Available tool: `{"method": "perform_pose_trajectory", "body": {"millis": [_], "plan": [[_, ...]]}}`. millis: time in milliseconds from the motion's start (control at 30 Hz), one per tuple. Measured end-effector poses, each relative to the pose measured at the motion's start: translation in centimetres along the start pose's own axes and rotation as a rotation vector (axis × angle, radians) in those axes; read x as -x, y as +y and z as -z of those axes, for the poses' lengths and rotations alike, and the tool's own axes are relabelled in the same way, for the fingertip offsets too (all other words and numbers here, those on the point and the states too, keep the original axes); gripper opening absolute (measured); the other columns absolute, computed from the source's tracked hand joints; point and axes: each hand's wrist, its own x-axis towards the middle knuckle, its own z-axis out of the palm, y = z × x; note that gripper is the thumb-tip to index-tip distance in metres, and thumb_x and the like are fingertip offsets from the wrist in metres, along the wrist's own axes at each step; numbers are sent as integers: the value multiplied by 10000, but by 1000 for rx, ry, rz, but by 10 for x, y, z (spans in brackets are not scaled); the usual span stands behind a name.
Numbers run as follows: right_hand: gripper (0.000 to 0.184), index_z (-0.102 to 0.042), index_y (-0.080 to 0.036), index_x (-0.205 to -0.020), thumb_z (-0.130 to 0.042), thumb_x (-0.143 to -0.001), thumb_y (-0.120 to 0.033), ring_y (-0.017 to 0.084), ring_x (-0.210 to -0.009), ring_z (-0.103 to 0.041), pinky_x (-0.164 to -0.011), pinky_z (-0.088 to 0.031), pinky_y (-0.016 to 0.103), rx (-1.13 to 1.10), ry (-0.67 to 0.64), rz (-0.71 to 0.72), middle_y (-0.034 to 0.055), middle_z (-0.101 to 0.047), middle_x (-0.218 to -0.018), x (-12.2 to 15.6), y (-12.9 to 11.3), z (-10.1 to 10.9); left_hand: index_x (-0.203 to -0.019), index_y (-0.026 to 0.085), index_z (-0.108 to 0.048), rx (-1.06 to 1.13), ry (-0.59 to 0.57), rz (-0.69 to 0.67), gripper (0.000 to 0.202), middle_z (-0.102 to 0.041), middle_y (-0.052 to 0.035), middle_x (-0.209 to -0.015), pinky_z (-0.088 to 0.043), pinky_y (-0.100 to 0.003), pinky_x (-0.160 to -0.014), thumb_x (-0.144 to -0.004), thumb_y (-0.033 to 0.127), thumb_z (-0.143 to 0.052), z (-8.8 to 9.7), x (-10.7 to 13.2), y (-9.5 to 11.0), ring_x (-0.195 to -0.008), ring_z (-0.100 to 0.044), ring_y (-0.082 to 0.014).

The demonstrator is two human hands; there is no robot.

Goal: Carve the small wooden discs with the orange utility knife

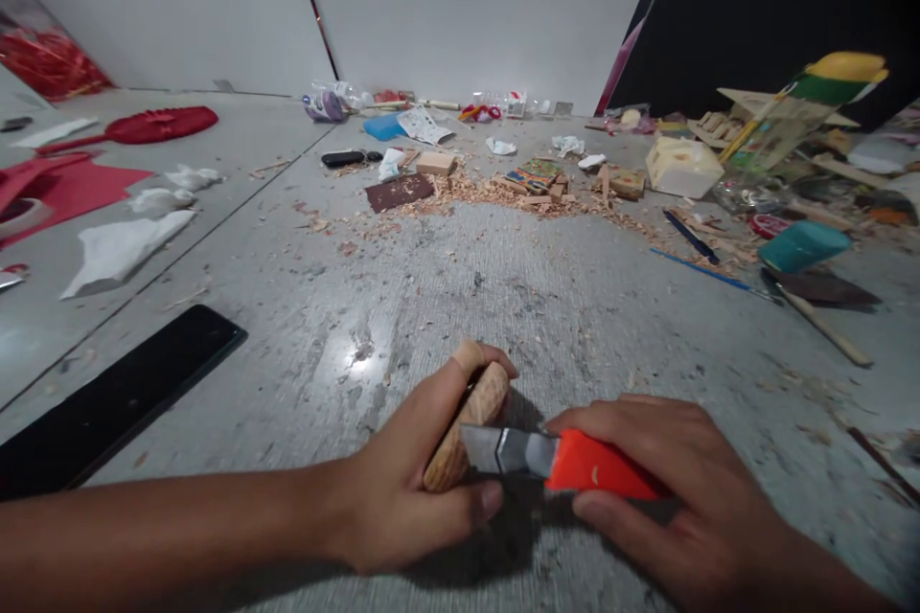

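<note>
My left hand [402, 498] is closed around a small rounded piece of carved wood [451, 458] with a narrowed middle. A tan wrap covers part of one of its fingers. Held in my right hand [694, 479] is an orange-handled utility knife [604, 467] with its metal blade out. The blade lies against the near right side of the wood, at about the middle. My left thumb rests just below the blade. Fingers of both hands hide parts of the wood and the handle.
A black phone [129, 393] lies left of my forearm. Ahead are wood shavings [474, 194], a brown sandpaper sheet [400, 192] and wood blocks [436, 163]. Crumpled tissues [129, 244] lie left; a blue pen [690, 236], teal object [803, 245] and wooden-handled tool [823, 321] lie right.
</note>
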Motion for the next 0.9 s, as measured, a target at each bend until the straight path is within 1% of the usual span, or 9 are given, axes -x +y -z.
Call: {"method": "perform_pose_trajectory", "body": {"millis": [100, 233, 300, 367, 467, 567, 667, 767, 900], "plan": [[232, -691, -314, -1179, -517, -1145, -464, 174, -826, -762, -815, -520, 355, -69, -56, -40, -53, -807, -962, -1, -3, 1, -1276, 240, -475, -51, 25, 28, 505, -552, 2, -980, -435, -335, -736, -845, 268, -738, -1, 2, -2, -837, -497, -190], [311, -691, -290, -1194, -484, -1167, -521, 156, -742, -742, -714, -472, 346, -90, -106, -36, -54, -797, -919, -1, -4, 1, -1367, 239, -448, -113, 58, 26, 603, -537, 14, -979, -432, -335, -742, -829, 247, -721, -1, 4, -2, -840, -493, -187], [348, -692, -289, -1173, -469, -1172, -558, 157, -743, -752, -708, -470, 348, -88, -100, -32, -47, -808, -941, -1, -4, 0, -1405, 238, -427, -148, 69, 27, 632, -544, 23, -966, -437, -336, -752, -835, 219, -698, -2, 3, 0, -832, -504, -182], [372, -692, -297, -1164, -449, -1178, -579, 166, -776, -772, -732, -480, 357, -87, -86, -31, -37, -823, -976, -1, -4, 0, -1390, 236, -424, -168, 63, 28, 606, -546, 33, -943, -441, -334, -751, -842, 204, -681, -3, 2, 2, -812, -508, -174], [358, -685, -302, -1242, -442, -1189, -559, 171, -818, -797, -742, -498, 358, -109, -91, -12, -26, -839, -1018, 1, -4, -1, -1266, 234, -455, -204, 66, 15, 481, -526, 34, -930, -434, -325, -719, -835, 203, -666, -4, 1, 5, -788, -490, -166], [346, -682, -299, -1305, -477, -1179, -547, 171, -802, -799, -728, -510, 348, -109, -62, -6, -26, -843, -1022, 1, -4, -3, -1170, 230, -467, -260, 91, 17, 392, -522, 24, -929, -429, -328, -703, -824, 214, -651, -4, -1, 5, -790, -481, -171], [343, -690, -302, -1299, -477, -1178, -542, 174, -806, -801, -728, -515, 348, -90, -46, -1, -21, -843, -1032, 2, -4, -4, -1153, 226, -468, -272, 115, 36, 366, -525, 27, -906, -426, -325, -683, -832, 234, -643, -4, -2, 5, -772, -478, -170], [336, -687, -307, -1296, -481, -1177, -544, 179, -788, -797, -714, -524, 355, -100, -79, -11, -20, -837, -994, 1, -5, -4, -1141, 229, -457, -303, 137, 33, 346, -522, 39, -877, -411, -316, -654, -846, 247, -638, -4, -3, 5, -735, -469, -160], [304, -681, -287, -1304, -500, -1176, -496, 192, -753, -801, -656, -558, 354, -55, -52, 29, 8, -846, -996, -1, -7, -2, -1149, 241, -450, -403, 177, -53, 342, -512, 48, -873, -409, -299, -642, -870, 249, -649, -2, -3, 3, -724, -470, -152]]}}
